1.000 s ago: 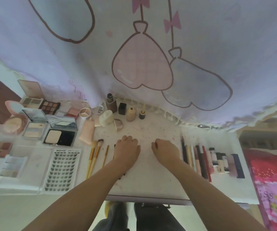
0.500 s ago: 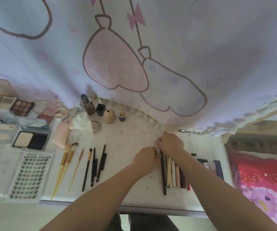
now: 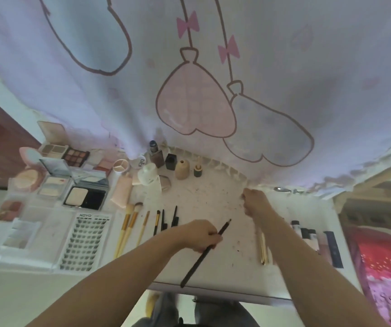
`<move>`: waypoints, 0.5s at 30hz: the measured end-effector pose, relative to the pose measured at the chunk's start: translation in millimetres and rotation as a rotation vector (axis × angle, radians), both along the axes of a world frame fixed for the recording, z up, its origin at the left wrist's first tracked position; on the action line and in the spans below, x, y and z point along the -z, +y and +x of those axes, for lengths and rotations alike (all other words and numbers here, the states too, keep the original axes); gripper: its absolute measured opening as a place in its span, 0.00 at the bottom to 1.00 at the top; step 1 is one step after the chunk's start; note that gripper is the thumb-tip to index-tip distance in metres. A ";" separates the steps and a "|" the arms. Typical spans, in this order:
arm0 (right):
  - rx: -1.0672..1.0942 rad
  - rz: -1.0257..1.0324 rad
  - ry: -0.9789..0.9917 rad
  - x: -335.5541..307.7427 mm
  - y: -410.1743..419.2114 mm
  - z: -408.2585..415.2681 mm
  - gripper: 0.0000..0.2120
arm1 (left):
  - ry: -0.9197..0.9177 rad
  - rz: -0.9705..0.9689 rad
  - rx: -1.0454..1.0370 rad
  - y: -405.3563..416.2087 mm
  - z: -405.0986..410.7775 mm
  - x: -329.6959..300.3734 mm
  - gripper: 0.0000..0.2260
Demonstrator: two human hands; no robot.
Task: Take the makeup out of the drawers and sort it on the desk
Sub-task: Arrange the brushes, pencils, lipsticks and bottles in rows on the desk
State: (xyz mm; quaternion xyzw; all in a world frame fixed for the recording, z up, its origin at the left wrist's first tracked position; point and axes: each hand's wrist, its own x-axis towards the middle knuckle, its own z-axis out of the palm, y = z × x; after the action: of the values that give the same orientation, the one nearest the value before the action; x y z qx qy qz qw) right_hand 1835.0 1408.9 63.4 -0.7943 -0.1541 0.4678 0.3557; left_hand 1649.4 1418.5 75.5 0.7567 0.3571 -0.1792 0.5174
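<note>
My left hand (image 3: 199, 234) has its fingers curled tight round a black pencil (image 3: 205, 253), held slanted just over the worktop (image 3: 213, 201). I think it belongs with the brushes (image 3: 142, 225), left of my fingers. I should lay it down straight beside them. My right hand (image 3: 254, 204) looks curled; I cannot tell if it holds anything.

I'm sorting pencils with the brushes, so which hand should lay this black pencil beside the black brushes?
Left. The left hand already grips the black pencil and is next to the black brushes; the right hand is farther away.
</note>
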 end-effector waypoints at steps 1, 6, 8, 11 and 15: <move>0.025 0.020 -0.016 -4.4 0.1 7.1 0.14 | 0.005 -0.018 -0.045 -5.0 -13.7 4.8 0.16; -0.181 0.013 0.025 -13.1 -10.1 -22.4 0.04 | 0.106 0.261 -0.318 0.3 -42.7 24.1 0.15; -0.311 -0.076 -0.057 -1.0 -18.4 -53.9 0.05 | 0.148 0.385 -0.280 9.1 -40.1 26.0 0.15; -0.492 -0.175 -0.313 18.2 -29.1 -91.5 0.06 | 0.207 0.508 -0.235 18.6 -37.5 28.8 0.16; -0.673 -0.281 -0.654 26.8 -32.9 -120.4 0.12 | 0.321 0.664 -0.121 27.2 -36.2 34.4 0.17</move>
State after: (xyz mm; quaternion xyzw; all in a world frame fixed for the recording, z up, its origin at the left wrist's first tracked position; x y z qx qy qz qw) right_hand 1714.6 1375.9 36.6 -0.8460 -0.4414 0.2991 0.0069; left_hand 1613.2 1445.7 41.1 0.8231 0.5165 -0.1390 0.1909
